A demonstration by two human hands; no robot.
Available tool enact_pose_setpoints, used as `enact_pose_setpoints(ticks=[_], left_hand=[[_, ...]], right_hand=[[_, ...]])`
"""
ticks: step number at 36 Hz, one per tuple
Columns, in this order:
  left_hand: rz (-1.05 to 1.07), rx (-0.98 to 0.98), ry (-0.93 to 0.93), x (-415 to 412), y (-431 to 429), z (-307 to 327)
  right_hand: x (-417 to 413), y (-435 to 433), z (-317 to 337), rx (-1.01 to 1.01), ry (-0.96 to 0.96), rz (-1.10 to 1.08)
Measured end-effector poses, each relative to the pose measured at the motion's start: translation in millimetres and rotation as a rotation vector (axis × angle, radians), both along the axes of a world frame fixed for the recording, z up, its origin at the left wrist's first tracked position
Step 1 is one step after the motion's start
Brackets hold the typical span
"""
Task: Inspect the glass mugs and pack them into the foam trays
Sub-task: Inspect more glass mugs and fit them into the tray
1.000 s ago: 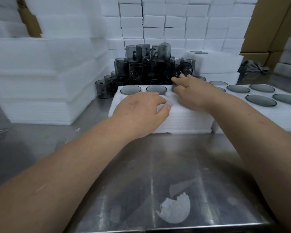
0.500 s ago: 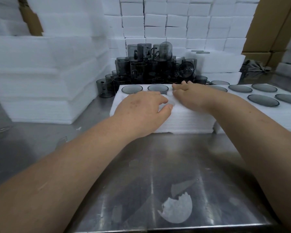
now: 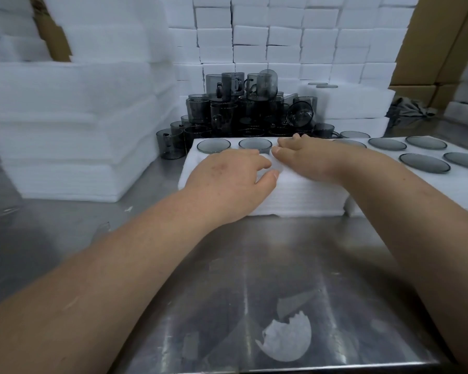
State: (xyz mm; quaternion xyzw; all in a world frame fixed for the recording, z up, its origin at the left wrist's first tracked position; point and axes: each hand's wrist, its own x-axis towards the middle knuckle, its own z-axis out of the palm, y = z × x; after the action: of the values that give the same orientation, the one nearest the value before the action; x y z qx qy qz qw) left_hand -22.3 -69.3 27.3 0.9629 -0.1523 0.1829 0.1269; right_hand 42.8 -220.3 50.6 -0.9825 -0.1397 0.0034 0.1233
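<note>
1. The foam tray [image 3: 295, 195] lies on the bench [image 3: 254, 252], directly in front of the pile of glass mugs [image 3: 227, 112]; this placement probably keeps the reach from pile to tray short.
2. Two mug rims [image 3: 213, 146] show in the tray's back row, sunk level with the foam; each pocket keeps glass apart from glass.
3. The left hand [image 3: 227, 182] rests palm-down on the tray's near left part; its fingers are loosely spread and grip nothing; it probably steadies the light foam.
4. The right hand [image 3: 305, 155] lies flat beside it, with straight fingers reaching the back row just right of the second rim; it holds nothing visible; whether a mug sits beneath the fingers cannot be told.
5. A second tray [image 3: 465, 190] just to the right carries more seated rims; the front rows of the near tray are hidden by the hands.
</note>
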Motion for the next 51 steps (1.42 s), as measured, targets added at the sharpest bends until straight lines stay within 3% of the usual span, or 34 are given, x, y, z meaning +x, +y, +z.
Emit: enact_pose_setpoints(ticks=[5, 9, 12, 19, 21, 25, 28, 35, 40, 44, 48, 51], left_hand=[[-0.006, -0.003, -0.005, -0.5, -0.3, 0.6], [-0.007, 0.002, -0.006, 0.3, 0.4, 0.8], [-0.006, 0.0, -0.01, -0.5, 0.2, 1.2], [-0.013, 0.0, -0.037, 0.5, 0.8, 0.3], [-0.008, -0.011, -0.044, 1.7, 0.5, 0.0], [-0.003, -0.034, -0.044, 3.8, -0.2, -0.9], [0.034, -0.054, -0.017, 5.0, -0.4, 0.1], [0.08, -0.373, 0.036, 15.7, -0.7, 21.8], [0.236, -0.24, -0.082, 49.2, 4.4, 45.5], [0.374, -0.079, -0.001, 85.4, 17.5, 54.8], [0.351, -0.133, 0.147, 112.1, 33.2, 51.1], [0.343, -0.152, 0.143, 124.8, 37.0, 45.3]], right_hand=[[-2.4, -1.3, -3.3, 0.1, -0.155, -0.027], [-9.2, -6.2, -3.3, 0.433, -0.494, -0.14], [-13.3, -10.1, -2.3, 0.592, -0.574, -0.2], [-25.1, -4.5, -0.3, 0.505, -0.663, -0.154], [-27.9, 1.1, -0.5, 0.441, -0.618, -0.083], [-25.0, 9.7, -7.0, 0.132, -0.289, 0.098], [-24.1, 8.6, -5.2, 0.106, -0.184, 0.095], [-23.2, 7.9, -5.9, 0.062, -0.155, 0.124], [-22.2, 8.1, -7.3, 0.102, -0.145, 0.085], [-22.7, 7.1, -7.7, 0.106, -0.146, 0.069], [-24.1, 8.2, -6.9, 0.093, -0.151, 0.075], [-24.6, 7.8, -6.9, 0.092, -0.153, 0.079]])
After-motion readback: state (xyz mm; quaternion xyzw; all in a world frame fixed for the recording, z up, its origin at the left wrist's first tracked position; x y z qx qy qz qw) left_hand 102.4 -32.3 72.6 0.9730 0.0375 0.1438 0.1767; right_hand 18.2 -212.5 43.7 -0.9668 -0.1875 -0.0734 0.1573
